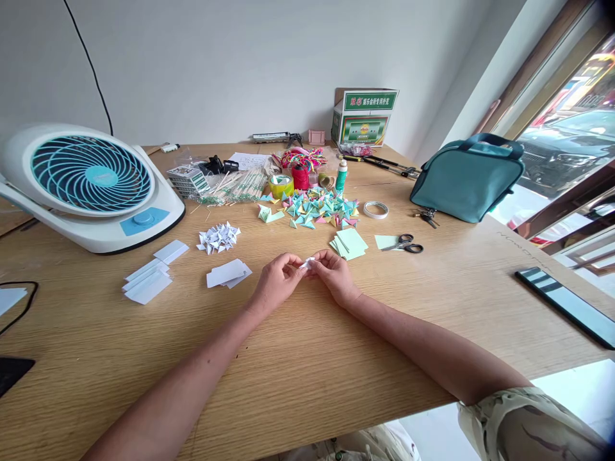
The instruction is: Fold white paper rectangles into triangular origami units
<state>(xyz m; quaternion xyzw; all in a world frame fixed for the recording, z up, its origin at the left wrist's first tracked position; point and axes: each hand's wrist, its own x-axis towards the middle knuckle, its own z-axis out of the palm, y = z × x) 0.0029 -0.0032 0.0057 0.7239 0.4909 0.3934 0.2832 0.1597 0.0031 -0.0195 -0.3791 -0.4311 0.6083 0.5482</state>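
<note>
Wooden table [307, 378], left hand [275, 283], right hand [337, 275], paper [307, 262] mostly hidden

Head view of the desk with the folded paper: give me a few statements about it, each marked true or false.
1. The left hand and the right hand pinch one small white paper piece between their fingers. True.
2. The scissors lie beside the fan. False: they lie far to its right, in front of the teal bag.
3. The white folded pieces lie left of the coloured folded pieces. True.
4. The right hand rests on the green paper sheets. False: the sheets lie just beyond it, apart from the hand.
5. The tape roll hangs on the bag's handle. False: it lies flat on the table.
</note>
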